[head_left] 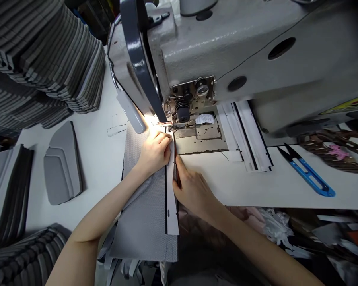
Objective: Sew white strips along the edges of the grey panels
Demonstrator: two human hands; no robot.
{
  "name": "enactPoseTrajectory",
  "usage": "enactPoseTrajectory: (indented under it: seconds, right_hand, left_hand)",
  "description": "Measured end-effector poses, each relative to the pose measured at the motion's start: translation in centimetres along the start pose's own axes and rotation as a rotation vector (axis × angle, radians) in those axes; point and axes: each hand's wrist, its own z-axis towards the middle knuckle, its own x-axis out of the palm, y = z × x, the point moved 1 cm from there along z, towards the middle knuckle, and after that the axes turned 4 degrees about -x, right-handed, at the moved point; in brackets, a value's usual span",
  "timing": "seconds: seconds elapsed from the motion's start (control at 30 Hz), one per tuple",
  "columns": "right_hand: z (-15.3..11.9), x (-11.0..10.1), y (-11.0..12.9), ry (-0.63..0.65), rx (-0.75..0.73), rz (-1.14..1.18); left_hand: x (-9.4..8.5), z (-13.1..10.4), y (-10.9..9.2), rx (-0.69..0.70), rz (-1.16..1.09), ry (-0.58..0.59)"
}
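A grey fabric panel (140, 234) lies under the sewing machine (183, 113), its near end hanging over the table edge. Along its right side runs a white strip (172, 214) with a black edge, leading up to the presser foot (169, 127). My left hand (155, 153) presses on the panel and strip just before the foot, fingers curled and closed. Lower down, my right hand (189, 184) grips the right edge of the strip and panel between thumb and index finger. What lies beneath its fingertips is partly hidden.
Tall stacks of grey padded pieces (62, 55) stand at the left. One loose grey piece (62, 165) lies on the white table (98, 155). White strips (244, 135) and blue thread snips (312, 174) rest at the right. A lit lamp (133, 113) hangs by the needle.
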Motion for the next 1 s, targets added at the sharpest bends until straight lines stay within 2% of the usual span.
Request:
enactPoseTrajectory:
  seconds: [0.1, 0.13, 0.17, 0.27, 0.33, 0.4, 0.47, 0.57, 0.63, 0.77, 0.9, 1.0]
  right_hand:
    - [0.1, -1.4, -1.6, 0.042, -0.072, 0.126]
    - [0.7, -2.3, -2.4, 0.012, -0.084, 0.123]
    - [1.4, -3.2, -3.1, -0.055, -0.082, 0.082]
    - [4.6, -6.2, -5.1, -0.383, 0.016, -0.202]
    - [6.9, -7.4, -5.8, -0.455, 0.041, -0.327]
    - [8.7, -8.1, -6.4, -0.440, 0.039, -0.381]
    - [9.6, -8.5, -7.0, -0.435, 0.011, -0.325]
    - [9.6, -8.6, -8.1, -0.406, -0.068, -0.118]
    - [9.4, -8.3, -8.5, -0.434, -0.052, -0.032]
    - [9.9, -7.5, -8.2, -0.547, 0.097, -0.135]
    - [11.1, -7.5, -7.7, -0.472, 0.180, -0.206]
    - [11.3, -8.0, -7.7, -0.472, 0.191, -0.187]
  left_hand:
    - [-0.2, -0.5, -0.4, -0.009, -0.042, -0.017]
    - [-0.2, -0.7, -0.4, -0.013, -0.052, -0.024]
    - [-0.2, -0.8, -0.5, -0.013, -0.058, -0.029]
    - [-0.1, -0.9, -0.5, 0.000, -0.068, -0.042]
    - [0.0, -0.9, -0.5, 0.003, -0.078, -0.047]
    - [0.0, -0.9, -0.4, -0.010, -0.095, -0.051]
    - [0.0, -0.9, -0.4, -0.021, -0.114, -0.058]
    - [-0.1, -0.9, -0.3, -0.020, -0.138, -0.066]
    - [-0.1, -1.0, -0.2, -0.014, -0.153, -0.066]
    - [-0.1, -1.1, -0.2, -0.005, -0.169, -0.085]
    - [-0.1, -1.2, -0.2, 0.001, -0.170, -0.090]
    - [-0.1, -1.2, -0.2, -0.011, -0.164, -0.073]
